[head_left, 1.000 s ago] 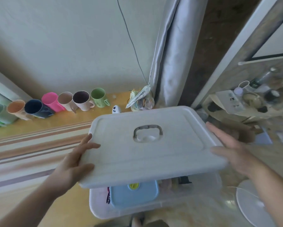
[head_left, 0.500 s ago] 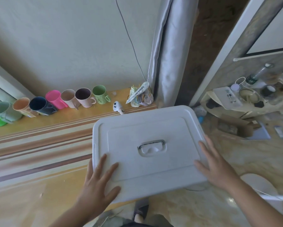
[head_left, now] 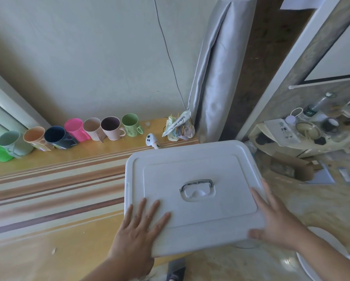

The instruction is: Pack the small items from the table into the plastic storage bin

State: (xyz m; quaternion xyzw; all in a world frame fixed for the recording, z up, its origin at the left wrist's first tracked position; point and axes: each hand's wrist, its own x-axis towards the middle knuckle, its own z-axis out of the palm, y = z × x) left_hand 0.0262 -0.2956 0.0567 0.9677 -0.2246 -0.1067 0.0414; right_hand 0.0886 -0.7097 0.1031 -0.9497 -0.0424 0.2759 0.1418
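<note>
On the far left, well beyond the hands, a row of coloured plastic mugs (head_left: pixel 72 134) is lined up along the back of the striped yellow-and-brown table top (head_left: pixel 48 189); these have not been packed and are unchanged from a second ago.

The left hand (head_left: pixel 138 230) is laid flat on the near-left corner of the white rectangular plastic lid (head_left: pixel 192 191), fingers straight and spread, nothing clasped. One second ago this hand was gripping the lid's left edge, with the lid held tilted above the open bin and a blue box visible inside. The lid has since been lowered, and it now lies level, covering the translucent plastic storage bin entirely; the bin itself cannot be seen beneath it.

Between the two hands, slightly beyond them, the grey folding handle (head_left: pixel 197 184) is recessed in the lid's centre, untouched.

The right hand (head_left: pixel 275 224) is pressed against the near-right corner of the lid, fingers extended along the edge and thumb at the front rim, palm open rather than clenched.

Beyond the lid's far edge, a small white ghost-shaped figure (head_left: pixel 151 139) and a bag of clips with a wipes packet (head_left: pixel 179 127) are left on the table.

Judgement: the lid is being pressed shut, so packing appears closed off. Whether the lid is latched all round cannot be told.
</note>
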